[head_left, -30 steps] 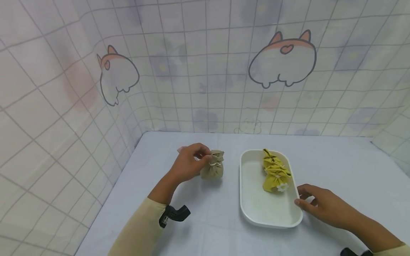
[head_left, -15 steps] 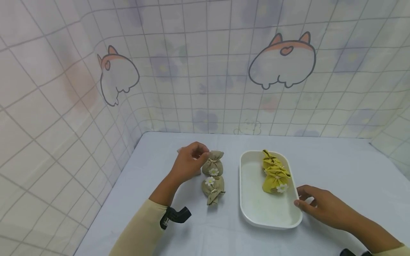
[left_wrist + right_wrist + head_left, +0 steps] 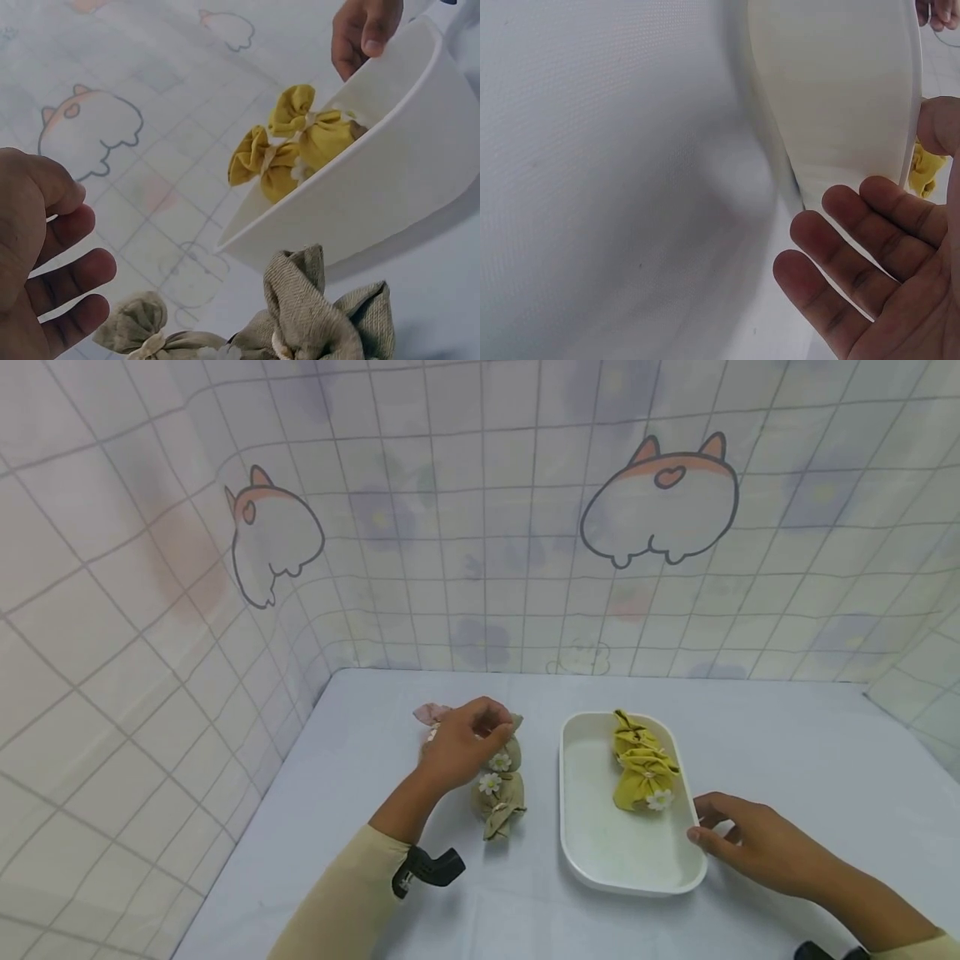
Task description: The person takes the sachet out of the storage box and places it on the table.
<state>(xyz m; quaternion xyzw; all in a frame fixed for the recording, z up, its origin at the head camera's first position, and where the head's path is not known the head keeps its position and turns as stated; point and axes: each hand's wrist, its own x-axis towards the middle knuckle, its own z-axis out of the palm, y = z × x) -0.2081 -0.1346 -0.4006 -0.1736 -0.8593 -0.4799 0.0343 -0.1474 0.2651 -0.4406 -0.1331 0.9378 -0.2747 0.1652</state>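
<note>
My left hand [image 3: 468, 742] hovers over two grey-beige cloth pouches, fingers loosely bent with nothing between them in the left wrist view. The nearer pouch [image 3: 501, 806] has a white daisy and lies with its tied neck toward me. Behind it, the farther pouch [image 3: 504, 756] is partly covered by the hand. A pink pouch [image 3: 431, 714] shows behind the left hand, mostly hidden. My right hand [image 3: 757, 843] pinches the right rim of a white tray [image 3: 600, 860], thumb on the rim and fingers along the outer wall. Two yellow pouches, a front one [image 3: 645, 777] and a rear one [image 3: 636, 735], lie inside the tray.
A white cloth [image 3: 510, 893] covers the table. A tile-patterned curtain [image 3: 480, 527] with corgi drawings hangs behind it and along the left side. Black straps [image 3: 431, 867] with cameras sit at both wrists.
My left hand has let go of a grey-beige pouch and moved right, uncovering more of the pink one. Two grey-beige pouches show where one did. The right hand and tray hold still.
</note>
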